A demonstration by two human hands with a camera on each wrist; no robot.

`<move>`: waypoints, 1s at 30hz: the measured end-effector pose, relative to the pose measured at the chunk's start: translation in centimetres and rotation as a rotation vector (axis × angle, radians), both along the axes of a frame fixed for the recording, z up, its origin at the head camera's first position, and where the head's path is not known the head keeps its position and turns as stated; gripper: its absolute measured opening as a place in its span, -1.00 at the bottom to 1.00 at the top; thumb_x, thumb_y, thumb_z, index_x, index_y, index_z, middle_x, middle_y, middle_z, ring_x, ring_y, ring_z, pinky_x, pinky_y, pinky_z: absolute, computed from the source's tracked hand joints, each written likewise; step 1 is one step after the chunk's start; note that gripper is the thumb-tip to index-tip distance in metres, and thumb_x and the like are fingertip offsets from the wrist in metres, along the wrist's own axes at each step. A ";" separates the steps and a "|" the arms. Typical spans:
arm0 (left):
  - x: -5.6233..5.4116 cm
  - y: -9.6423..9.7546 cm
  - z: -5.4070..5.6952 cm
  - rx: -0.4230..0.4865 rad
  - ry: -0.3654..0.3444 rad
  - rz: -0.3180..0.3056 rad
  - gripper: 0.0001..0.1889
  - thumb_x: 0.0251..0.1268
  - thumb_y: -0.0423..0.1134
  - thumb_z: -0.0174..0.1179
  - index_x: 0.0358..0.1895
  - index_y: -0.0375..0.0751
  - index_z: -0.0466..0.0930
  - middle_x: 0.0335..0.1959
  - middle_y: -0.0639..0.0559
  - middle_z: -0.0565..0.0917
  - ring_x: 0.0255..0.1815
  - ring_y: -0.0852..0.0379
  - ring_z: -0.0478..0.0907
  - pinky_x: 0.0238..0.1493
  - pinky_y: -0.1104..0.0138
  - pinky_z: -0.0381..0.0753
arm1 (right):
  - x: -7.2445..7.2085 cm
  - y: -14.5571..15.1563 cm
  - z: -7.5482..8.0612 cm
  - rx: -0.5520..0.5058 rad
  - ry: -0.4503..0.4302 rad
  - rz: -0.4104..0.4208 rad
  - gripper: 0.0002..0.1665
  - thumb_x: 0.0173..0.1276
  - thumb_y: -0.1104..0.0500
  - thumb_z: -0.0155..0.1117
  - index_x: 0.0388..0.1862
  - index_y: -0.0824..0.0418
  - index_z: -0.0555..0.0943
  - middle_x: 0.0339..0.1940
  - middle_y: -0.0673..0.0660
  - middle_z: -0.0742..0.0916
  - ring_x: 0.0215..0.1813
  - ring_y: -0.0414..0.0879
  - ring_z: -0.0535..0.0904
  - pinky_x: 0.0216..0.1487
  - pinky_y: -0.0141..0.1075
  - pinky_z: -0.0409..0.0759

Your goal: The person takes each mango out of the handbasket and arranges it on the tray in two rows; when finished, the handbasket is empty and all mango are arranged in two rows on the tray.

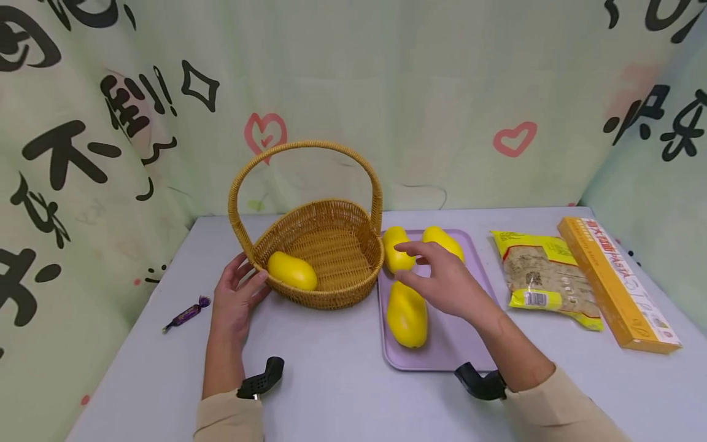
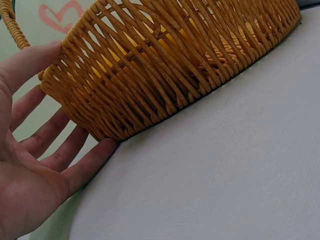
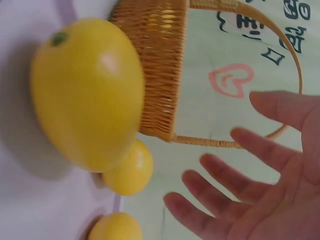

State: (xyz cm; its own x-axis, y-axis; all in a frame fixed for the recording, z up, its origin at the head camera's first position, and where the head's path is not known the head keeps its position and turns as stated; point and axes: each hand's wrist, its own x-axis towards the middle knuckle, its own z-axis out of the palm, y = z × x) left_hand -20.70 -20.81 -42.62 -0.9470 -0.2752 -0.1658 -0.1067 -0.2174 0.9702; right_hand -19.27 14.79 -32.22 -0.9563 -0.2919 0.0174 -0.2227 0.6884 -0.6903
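Note:
A wicker basket [image 1: 320, 299] with a tall arched handle stands on the table, with one yellow mango [image 1: 291, 271] inside at its left. My left hand [image 1: 234, 301] touches the basket's left side, thumb at the rim and fairly straight fingers against the outer wall [image 2: 145, 85]. To the right, a purple tray [image 1: 450, 344] bears three more mangoes: a front mango [image 1: 407, 322], a back left mango [image 1: 395, 239] and a back right mango [image 1: 444, 241]. Over the tray hovers my right hand [image 1: 442, 279], its fingers [image 3: 220, 175] spread and holding nothing, apart from the large near mango [image 3: 87, 95].
A wrapped purple candy [image 1: 188, 315] lies left of my left hand. Right of the tray are a yellow-labelled food packet [image 1: 547, 276] and a long orange pasta box [image 1: 613, 282]. A printed curtain [image 1: 442, 92] hangs behind the table [image 1: 331, 380].

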 end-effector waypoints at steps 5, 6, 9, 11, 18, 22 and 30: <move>0.1 0.0 -0.1 -0.016 0.004 0.007 -0.24 0.42 -0.22 0.35 0.60 0.22 0.23 0.52 0.03 0.36 0.44 0.06 0.42 0.34 0.18 0.62 | -1.8 -0.5 1.1 -0.021 -0.016 0.099 -0.44 0.48 0.02 0.26 0.40 0.12 0.56 0.42 0.19 0.60 0.38 0.24 0.52 0.32 0.15 0.60; 0.2 0.0 -0.1 -0.018 0.005 0.011 -0.25 0.42 -0.22 0.35 0.59 0.23 0.24 0.52 0.03 0.37 0.44 0.06 0.42 0.33 0.18 0.63 | -2.2 -0.7 1.3 -0.028 -0.020 0.114 -0.45 0.47 0.02 0.25 0.40 0.12 0.56 0.42 0.20 0.60 0.38 0.24 0.53 0.32 0.15 0.60; 0.2 0.0 -0.1 -0.018 0.000 0.014 -0.26 0.43 -0.23 0.34 0.59 0.23 0.25 0.52 0.03 0.37 0.44 0.05 0.42 0.30 0.21 0.64 | -3.1 -1.4 1.8 -0.037 -0.052 0.146 -0.45 0.48 0.04 0.23 0.41 0.09 0.55 0.40 0.22 0.61 0.38 0.23 0.53 0.33 0.15 0.60; 0.1 0.0 -0.2 -0.015 -0.002 0.015 -0.27 0.43 -0.24 0.33 0.58 0.23 0.26 0.51 0.03 0.37 0.44 0.05 0.43 0.29 0.22 0.65 | -3.6 -1.9 2.1 -0.039 -0.075 0.162 -0.46 0.49 0.04 0.23 0.42 0.08 0.55 0.38 0.22 0.62 0.37 0.23 0.54 0.32 0.14 0.61; 0.0 0.1 -0.2 -0.011 0.003 0.012 -0.27 0.43 -0.25 0.33 0.58 0.23 0.26 0.52 0.02 0.37 0.43 0.04 0.43 0.26 0.24 0.66 | -5.2 -3.7 3.2 -0.043 -0.119 0.233 -0.46 0.47 0.04 0.29 0.40 0.07 0.56 0.34 0.17 0.64 0.35 0.19 0.56 0.33 0.07 0.60; -0.1 0.1 -0.3 -0.015 0.001 0.014 -0.27 0.43 -0.25 0.33 0.58 0.24 0.26 0.52 0.02 0.37 0.43 0.05 0.43 0.27 0.23 0.66 | -6.1 -4.7 3.7 -0.014 -0.173 0.287 -0.43 0.47 0.00 0.31 0.42 0.05 0.54 0.33 0.19 0.64 0.36 0.16 0.55 0.39 0.10 0.55; -0.1 0.1 -0.3 -0.022 -0.003 0.021 -0.27 0.42 -0.24 0.34 0.58 0.25 0.27 0.51 0.03 0.38 0.43 0.05 0.44 0.28 0.22 0.66 | -7.7 -7.2 4.5 0.053 -0.286 0.389 -0.41 0.45 -0.07 0.33 0.43 -0.07 0.53 0.35 0.11 0.64 0.27 0.06 0.59 0.21 -0.04 0.63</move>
State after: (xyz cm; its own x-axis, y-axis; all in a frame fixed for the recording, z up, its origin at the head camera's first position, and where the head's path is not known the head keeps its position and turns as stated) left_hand -20.81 -20.72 -42.87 -0.9405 -0.2987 -0.1621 -0.1051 -0.1980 0.9746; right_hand -26.96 7.56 -27.75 -0.7403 -0.6222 -0.2545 -0.2772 0.6274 -0.7277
